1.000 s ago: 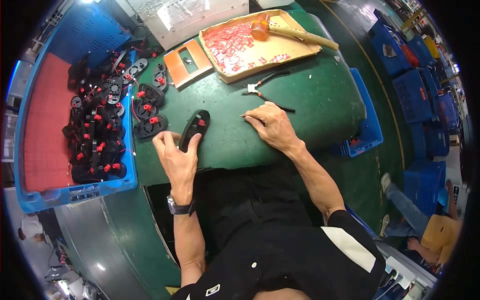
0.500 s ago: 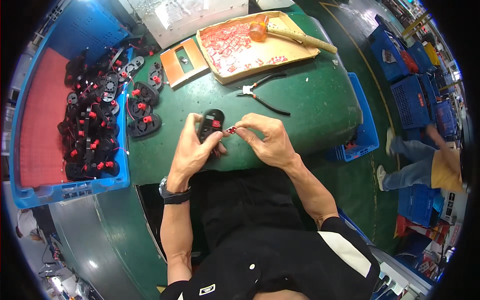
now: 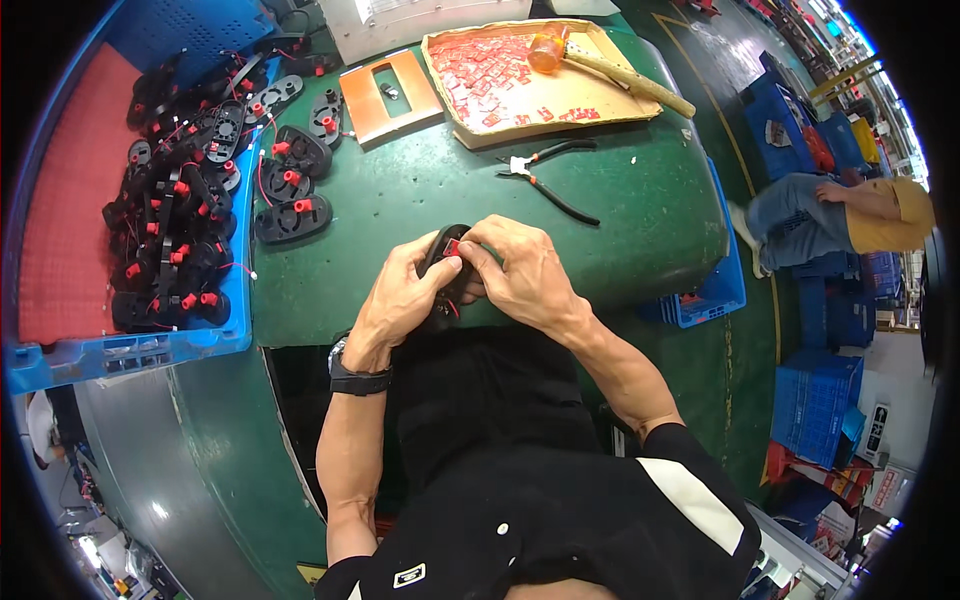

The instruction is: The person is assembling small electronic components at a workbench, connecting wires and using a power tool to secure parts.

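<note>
My left hand point(image 3: 402, 290) is closed around a black oval plastic housing point(image 3: 434, 256), tilted above the near edge of the green table. Below its fingers, thin red wires show at the housing's lower part. My right hand point(image 3: 522, 272) is pinched over the housing's upper face, thumb and forefinger pressing at a small flat red piece point(image 3: 452, 248). The fingertips partly cover that piece, so how it sits in the housing is hidden. Both hands meet at the housing.
Left stands a blue crate point(image 3: 150, 357) heaped with black housings; several more point(image 3: 293, 220) lie beside it. Farther back are an orange frame point(image 3: 410, 90), a cardboard tray point(image 3: 500, 136) of red pieces with a mallet point(image 3: 630, 82) across it, and pliers point(image 3: 545, 175). A person point(image 3: 850, 220) walks at right.
My right hand has brought the small red piece left onto the housing, where it was apart before. The housing has shifted slightly right. The person at right has moved forward.
</note>
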`<state>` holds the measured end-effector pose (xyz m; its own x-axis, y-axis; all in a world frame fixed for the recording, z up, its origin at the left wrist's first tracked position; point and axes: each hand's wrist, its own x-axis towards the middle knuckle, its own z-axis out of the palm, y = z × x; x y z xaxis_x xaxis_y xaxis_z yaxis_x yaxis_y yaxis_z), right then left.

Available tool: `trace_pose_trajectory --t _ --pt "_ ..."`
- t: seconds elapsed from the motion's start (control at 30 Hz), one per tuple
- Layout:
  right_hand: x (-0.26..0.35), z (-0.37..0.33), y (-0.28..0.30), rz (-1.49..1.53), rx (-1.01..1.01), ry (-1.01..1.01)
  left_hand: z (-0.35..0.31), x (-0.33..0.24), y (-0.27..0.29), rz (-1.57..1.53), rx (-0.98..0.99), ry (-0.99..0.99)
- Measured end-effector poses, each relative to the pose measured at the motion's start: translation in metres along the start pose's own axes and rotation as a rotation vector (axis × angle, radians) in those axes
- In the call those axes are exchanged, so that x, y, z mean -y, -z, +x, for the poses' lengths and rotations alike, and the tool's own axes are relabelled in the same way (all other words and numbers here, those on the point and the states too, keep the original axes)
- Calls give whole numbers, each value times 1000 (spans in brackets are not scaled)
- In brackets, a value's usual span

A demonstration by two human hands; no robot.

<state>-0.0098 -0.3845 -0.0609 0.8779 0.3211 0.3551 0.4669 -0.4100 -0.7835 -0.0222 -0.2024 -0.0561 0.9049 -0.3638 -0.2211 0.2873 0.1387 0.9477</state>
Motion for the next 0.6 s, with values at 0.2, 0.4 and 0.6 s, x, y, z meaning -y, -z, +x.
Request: trace_pose_trajectory --t 0.2,0.4,0.6 --pt "5 5 1 -135 49 -58 11 0 2 48 -66 110" --pt "17 3 1 -279 -3 -47 17 -9 5 76 -52 116" --pt "16 17 9 -188 -174 93 19 -7 15 -77 10 320"
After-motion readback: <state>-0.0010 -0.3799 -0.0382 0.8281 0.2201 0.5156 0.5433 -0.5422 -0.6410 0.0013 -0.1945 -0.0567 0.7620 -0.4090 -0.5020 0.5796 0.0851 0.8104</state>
